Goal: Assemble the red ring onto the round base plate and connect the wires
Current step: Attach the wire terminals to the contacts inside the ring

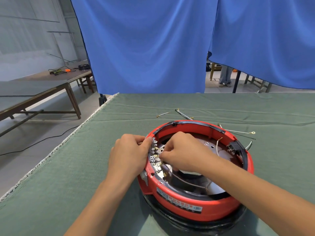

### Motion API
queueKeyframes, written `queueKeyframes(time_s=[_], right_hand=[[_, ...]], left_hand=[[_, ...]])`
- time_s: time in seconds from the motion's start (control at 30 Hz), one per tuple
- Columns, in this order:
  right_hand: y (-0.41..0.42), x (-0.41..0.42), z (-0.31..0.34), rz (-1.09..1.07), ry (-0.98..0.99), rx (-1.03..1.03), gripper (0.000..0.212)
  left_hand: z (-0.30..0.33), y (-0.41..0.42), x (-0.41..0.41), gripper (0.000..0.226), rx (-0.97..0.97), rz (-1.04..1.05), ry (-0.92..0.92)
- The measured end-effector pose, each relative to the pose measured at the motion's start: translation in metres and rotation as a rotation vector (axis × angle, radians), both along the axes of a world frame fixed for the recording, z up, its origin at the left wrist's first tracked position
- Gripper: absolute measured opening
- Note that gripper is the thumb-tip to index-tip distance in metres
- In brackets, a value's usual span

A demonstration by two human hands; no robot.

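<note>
mostly hidden: right hand (177, 150) pinch unclear; left hand (131, 154) grips red ring (196, 200).

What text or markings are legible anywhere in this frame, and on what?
Label on the near outer wall of the red ring: printed lines and a small logo mark, seen upside down, too blurred to read.
Round metal plate inside the ring: no readable marking.
Green table cover, blue curtain: no text.
Nothing can be quoted.
</note>
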State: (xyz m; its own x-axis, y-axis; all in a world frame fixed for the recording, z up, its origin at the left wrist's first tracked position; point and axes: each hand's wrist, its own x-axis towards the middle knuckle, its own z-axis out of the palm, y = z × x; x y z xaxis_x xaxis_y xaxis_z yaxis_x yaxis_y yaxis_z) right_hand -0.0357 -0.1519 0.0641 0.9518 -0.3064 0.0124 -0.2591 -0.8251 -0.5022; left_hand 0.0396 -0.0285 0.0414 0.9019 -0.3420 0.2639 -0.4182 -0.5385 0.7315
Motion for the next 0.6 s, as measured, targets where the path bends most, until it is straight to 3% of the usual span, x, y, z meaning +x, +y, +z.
queueKeyframes(time_s=[0.13, 0.23, 0.37, 0.6], right_hand=[[-0.006, 0.006, 0.002, -0.084, 0.196, 0.481, 0.016], [-0.01, 0.009, 0.001, -0.127, 0.241, 0.657, 0.019], [-0.01, 0.012, 0.001, -0.147, 0.261, 0.785, 0.02], [-0.007, 0.013, -0.002, -0.13, 0.23, 0.793, 0.02]], left_hand=[[0.001, 0.0, 0.0, 0.028, 0.003, 0.004, -0.001], [0.001, 0.0, -0.001, 0.027, 0.005, 0.008, -0.001], [0.001, 0.0, -0.002, 0.028, 0.006, 0.005, 0.0], [-0.001, -0.001, -0.004, 0.036, 0.005, 0.027, -0.02]])
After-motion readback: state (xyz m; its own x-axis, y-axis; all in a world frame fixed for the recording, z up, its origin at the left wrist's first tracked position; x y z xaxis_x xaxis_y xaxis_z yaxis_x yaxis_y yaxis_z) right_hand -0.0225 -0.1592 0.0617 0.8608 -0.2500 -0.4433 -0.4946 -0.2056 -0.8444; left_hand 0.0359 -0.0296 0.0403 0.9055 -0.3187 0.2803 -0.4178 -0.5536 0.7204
